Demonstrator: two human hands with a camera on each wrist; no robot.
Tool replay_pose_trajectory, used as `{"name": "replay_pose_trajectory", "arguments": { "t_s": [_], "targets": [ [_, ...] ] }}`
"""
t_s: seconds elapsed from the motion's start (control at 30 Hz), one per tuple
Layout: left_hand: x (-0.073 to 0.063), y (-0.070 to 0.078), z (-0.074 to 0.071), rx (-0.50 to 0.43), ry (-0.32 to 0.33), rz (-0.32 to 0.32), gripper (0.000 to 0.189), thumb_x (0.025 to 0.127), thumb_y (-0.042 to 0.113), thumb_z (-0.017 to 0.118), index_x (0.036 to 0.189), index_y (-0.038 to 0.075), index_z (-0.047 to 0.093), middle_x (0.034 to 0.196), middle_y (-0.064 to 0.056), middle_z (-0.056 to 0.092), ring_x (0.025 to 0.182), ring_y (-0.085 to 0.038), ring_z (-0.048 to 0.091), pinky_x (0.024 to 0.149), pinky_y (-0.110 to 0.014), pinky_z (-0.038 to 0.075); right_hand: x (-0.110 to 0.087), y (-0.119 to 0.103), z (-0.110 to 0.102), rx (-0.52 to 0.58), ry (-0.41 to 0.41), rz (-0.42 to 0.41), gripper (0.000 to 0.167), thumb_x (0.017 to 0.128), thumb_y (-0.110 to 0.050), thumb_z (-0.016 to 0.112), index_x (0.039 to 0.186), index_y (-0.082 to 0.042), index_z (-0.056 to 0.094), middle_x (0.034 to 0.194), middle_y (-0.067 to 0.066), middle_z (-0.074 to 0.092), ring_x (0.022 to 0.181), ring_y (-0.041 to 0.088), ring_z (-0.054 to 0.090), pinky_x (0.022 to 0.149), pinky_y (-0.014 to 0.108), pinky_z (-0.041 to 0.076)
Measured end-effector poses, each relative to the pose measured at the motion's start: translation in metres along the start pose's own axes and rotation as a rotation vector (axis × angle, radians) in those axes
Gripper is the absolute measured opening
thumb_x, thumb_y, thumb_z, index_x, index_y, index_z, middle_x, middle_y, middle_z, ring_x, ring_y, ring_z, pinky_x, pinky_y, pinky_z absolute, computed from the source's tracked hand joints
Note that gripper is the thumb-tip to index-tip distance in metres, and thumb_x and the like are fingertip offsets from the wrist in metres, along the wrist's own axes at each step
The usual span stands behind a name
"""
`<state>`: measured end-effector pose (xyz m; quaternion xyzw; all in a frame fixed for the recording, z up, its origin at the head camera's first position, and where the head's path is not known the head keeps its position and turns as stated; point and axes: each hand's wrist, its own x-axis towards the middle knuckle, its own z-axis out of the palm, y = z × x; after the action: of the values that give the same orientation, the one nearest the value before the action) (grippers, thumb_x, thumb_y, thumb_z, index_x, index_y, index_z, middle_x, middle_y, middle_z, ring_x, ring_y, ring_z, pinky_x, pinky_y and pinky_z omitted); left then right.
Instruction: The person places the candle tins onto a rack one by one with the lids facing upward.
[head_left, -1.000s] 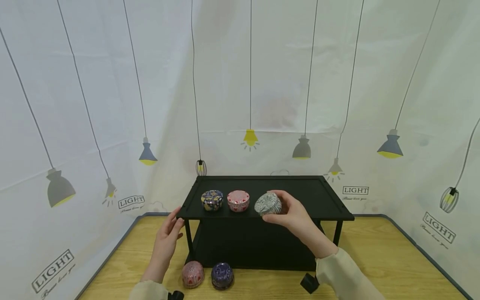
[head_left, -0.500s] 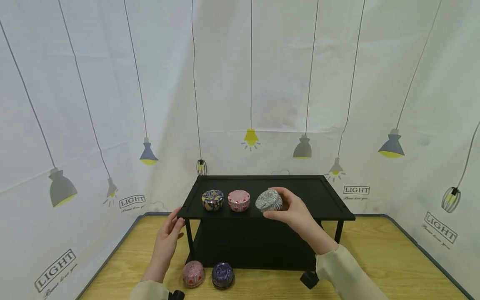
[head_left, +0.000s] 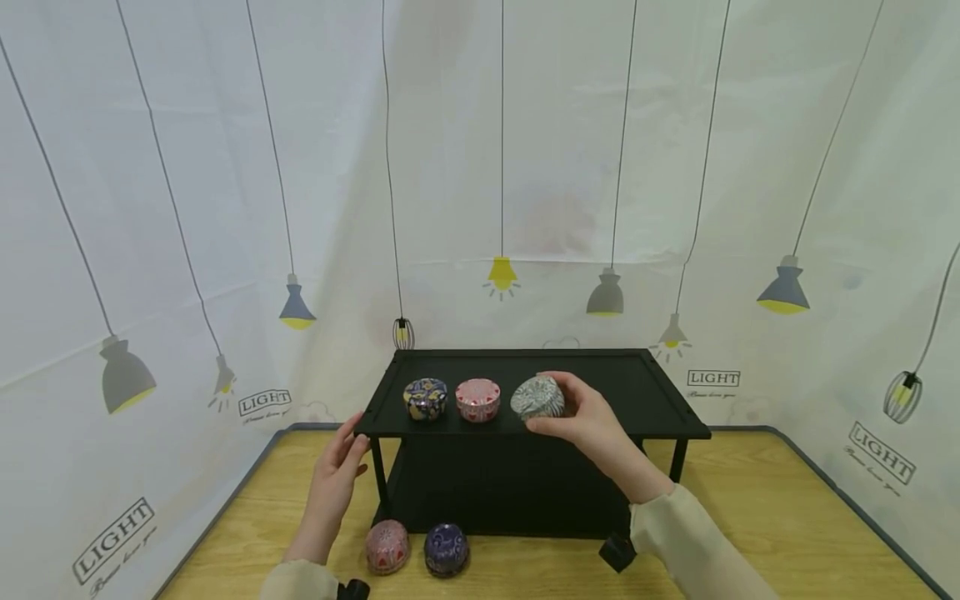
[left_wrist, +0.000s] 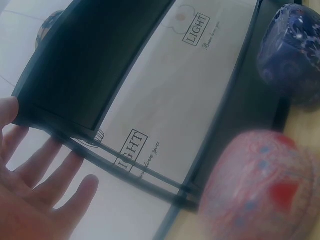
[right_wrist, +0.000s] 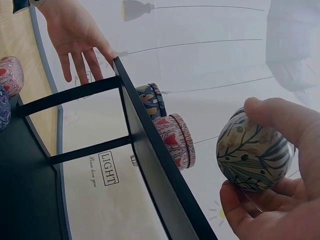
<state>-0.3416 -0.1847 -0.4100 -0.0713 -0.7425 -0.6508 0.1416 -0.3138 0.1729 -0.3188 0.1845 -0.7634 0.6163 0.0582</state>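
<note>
Left hand (head_left: 337, 468), fingers spread, touches a black two-tier rack (head_left: 607, 373) at its left corner. Navy-and-yellow round tin (head_left: 425, 401) and pink round tin (head_left: 477, 402) stand between. Right hand (head_left: 588, 423) pinches a grey-white leaf-patterned round tin (head_left: 537, 398) above the rack, axis tilted.

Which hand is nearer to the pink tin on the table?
Left. The left hand is at the rack's corner, up and left of the pink tin; the right hand holds the leaf-patterned tin, farther up and right.
</note>
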Motion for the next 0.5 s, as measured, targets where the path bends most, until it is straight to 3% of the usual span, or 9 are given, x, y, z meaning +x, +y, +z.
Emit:
{"name": "replay_pose_trajectory", "arguments": {
  "t_s": [0.5],
  "targets": [
    [-0.0003, -0.0003, 0.0001, -0.01, -0.001, 0.013, 0.052, 0.102, 0.036, 0.05, 0.149, 0.017, 0.04, 0.146, -0.019, 0.042, 0.129, -0.036, 0.045, 0.099, -0.056, 0.038, 0.0046, -0.0029, -0.0033, -0.029, 0.013, 0.014, 0.07, 0.08, -0.016, 0.08, 0.14, -0.005, 0.046, 0.124, 0.013, 0.056, 0.105, 0.024, 0.058, 0.082, 0.035, 0.052]
  ]
}}
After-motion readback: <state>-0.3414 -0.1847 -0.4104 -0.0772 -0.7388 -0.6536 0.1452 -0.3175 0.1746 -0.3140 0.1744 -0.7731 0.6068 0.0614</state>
